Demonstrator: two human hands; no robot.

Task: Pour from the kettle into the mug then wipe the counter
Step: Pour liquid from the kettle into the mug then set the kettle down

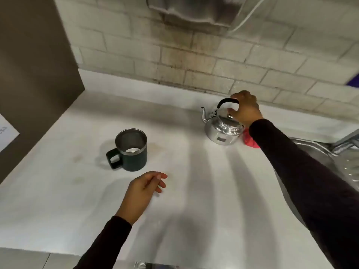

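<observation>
- Counter [194, 191]: pale, flat work surface w/ faint stains at left; tiled wall behind, dark panel at far left. Bare area in centre gives room for the pour.
- Mug [130, 150]: dark body, steel liner, upright on counter left of centre. Handle points left/toward the viewer, mouth open upward. Something pale shows at the bottom; can't tell what. Placed well apart from kettle, so kettle must travel to it.
- Left hand [140, 191]: low over counter, just in front of mug, not touching it. Fingers loosely curled, holding nothing; whether it rests on the surface can't be told. Judged: on standby to steady mug.
- Kettle [223, 127]: small polished steel unit, standing near back wall, right of centre. Spout points left, toward mug side. Black bail handle stands up.
- Right hand [245, 109]: reaches in from right, fingers wrapped over the right end of bail handle, thumb down near lid knob. Grip closed on handle. Judged: pick-up step, pour not yet begun.
- Red cloth [250, 141]: partly hidden behind kettle/sleeve, touching or just beside kettle base. Prob. the wiping item.
- Sink [320, 150]: steel rim at far right edge.
</observation>
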